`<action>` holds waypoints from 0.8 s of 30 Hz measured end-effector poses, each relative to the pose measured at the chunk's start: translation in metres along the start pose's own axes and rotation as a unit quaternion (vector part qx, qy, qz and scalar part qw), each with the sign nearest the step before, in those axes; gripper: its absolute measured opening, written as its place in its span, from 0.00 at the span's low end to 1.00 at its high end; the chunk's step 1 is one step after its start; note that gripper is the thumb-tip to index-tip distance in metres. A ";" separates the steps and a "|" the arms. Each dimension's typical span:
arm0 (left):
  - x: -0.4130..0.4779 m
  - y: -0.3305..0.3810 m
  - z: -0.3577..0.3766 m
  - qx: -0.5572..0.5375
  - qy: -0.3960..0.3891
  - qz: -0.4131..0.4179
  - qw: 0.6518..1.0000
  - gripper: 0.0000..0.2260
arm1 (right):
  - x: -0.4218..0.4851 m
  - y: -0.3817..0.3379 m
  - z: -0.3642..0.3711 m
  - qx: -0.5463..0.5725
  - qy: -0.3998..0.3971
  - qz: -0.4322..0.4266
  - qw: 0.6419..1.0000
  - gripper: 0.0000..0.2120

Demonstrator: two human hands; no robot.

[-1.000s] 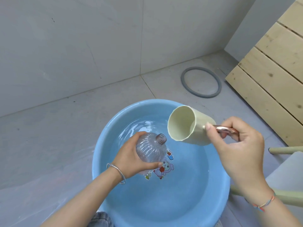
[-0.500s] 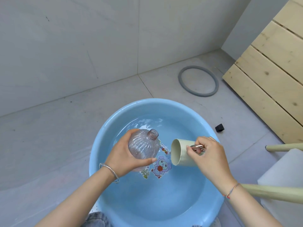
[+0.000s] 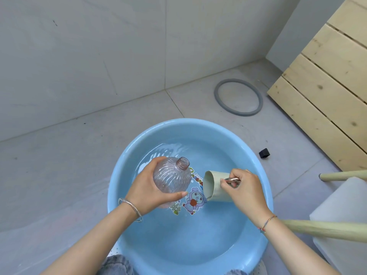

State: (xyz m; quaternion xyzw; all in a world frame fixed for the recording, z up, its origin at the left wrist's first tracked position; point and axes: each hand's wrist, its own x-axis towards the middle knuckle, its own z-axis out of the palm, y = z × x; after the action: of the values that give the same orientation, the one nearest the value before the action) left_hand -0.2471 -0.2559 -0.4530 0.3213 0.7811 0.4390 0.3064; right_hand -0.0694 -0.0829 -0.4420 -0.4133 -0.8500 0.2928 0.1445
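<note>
With our left hand [image 3: 147,192] wrapped round the clear bottle [image 3: 170,183] above the blue basin [image 3: 198,123] and our right hand [image 3: 244,190] pinching the handle of the cup [image 3: 213,188] low at the water [image 3: 170,150], we should sink the cup's mouth fully (slowly, no splashing) before lifting to the bottle's neck.

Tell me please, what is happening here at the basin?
A person bends over a blue basin that holds shallow water. The left hand grips a clear ribbed plastic bottle, uncapped, with its neck pointing up and away. The right hand pinches the metal handle of a pale green cup, which lies tipped on its side low in the basin, its mouth facing the bottle. It looks like scooping water for the bottle.
</note>
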 end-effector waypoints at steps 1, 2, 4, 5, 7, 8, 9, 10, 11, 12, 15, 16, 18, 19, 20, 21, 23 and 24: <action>0.000 0.000 0.000 -0.001 0.000 0.000 1.000 0.41 | 0.000 0.001 -0.001 0.023 0.003 0.025 0.999 0.21; 0.000 0.000 0.000 0.000 -0.001 -0.001 1.000 0.42 | 0.000 0.002 -0.003 0.049 0.006 0.055 0.997 0.20; 0.000 0.000 0.000 0.005 -0.002 -0.003 1.000 0.42 | 0.001 0.005 -0.008 0.110 0.014 0.115 0.987 0.19; 0.000 0.001 0.000 0.007 -0.002 -0.002 1.000 0.41 | 0.002 0.005 -0.012 0.146 0.021 0.143 0.979 0.19; 0.000 0.001 0.000 0.011 -0.001 0.003 1.000 0.40 | 0.003 0.003 -0.020 0.221 0.042 0.184 0.957 0.18; 0.000 0.001 -0.001 0.012 -0.002 0.004 1.000 0.40 | 0.003 0.001 -0.024 0.252 0.051 0.195 0.947 0.18; 0.000 0.001 -0.001 0.012 -0.002 0.005 1.000 0.40 | 0.003 -0.002 -0.028 0.275 0.058 0.198 0.939 0.19; -0.001 0.001 -0.001 0.011 -0.002 0.005 1.000 0.40 | 0.002 -0.005 -0.032 0.290 0.064 0.196 0.934 0.20; -0.001 0.001 -0.001 0.010 -0.002 0.005 1.000 0.39 | 0.001 -0.009 -0.036 0.304 0.070 0.192 0.930 0.20; -0.001 0.001 -0.001 0.012 -0.001 0.005 1.000 0.39 | 0.000 -0.014 -0.039 0.317 0.075 0.189 0.926 0.20; -0.001 0.001 0.000 0.016 0.002 0.009 1.000 0.38 | 0.000 -0.029 -0.049 0.346 0.088 0.175 0.918 0.20; -0.001 0.001 0.000 0.017 0.001 0.012 1.000 0.38 | 0.000 -0.033 -0.052 0.352 0.094 0.168 0.916 0.20; -0.001 0.001 0.000 0.018 -0.003 0.014 1.000 0.38 | 0.000 -0.038 -0.058 0.360 0.102 0.154 0.914 0.20; -0.002 0.002 0.000 0.019 -0.005 0.015 1.000 0.39 | 0.000 -0.040 -0.061 0.366 0.101 0.148 0.913 0.20; -0.002 0.002 0.000 0.017 -0.005 0.015 1.000 0.38 | -0.001 -0.042 -0.063 0.372 0.099 0.143 0.912 0.19; -0.002 0.003 0.000 0.015 -0.005 0.014 1.000 0.38 | -0.002 -0.044 -0.064 0.377 0.097 0.139 0.911 0.19; -0.003 0.004 0.001 0.013 -0.006 0.012 1.000 0.38 | -0.004 -0.048 -0.066 0.377 0.094 0.123 0.913 0.19; -0.003 0.004 0.001 0.013 -0.006 0.012 1.000 0.38 | -0.004 -0.050 -0.067 0.374 0.094 0.113 0.916 0.19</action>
State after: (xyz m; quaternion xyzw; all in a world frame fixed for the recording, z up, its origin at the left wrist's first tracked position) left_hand -0.2435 -0.2555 -0.4491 0.3374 0.7811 0.4303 0.3014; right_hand -0.0654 -0.0852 -0.3584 -0.4481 -0.6087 0.5634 0.3337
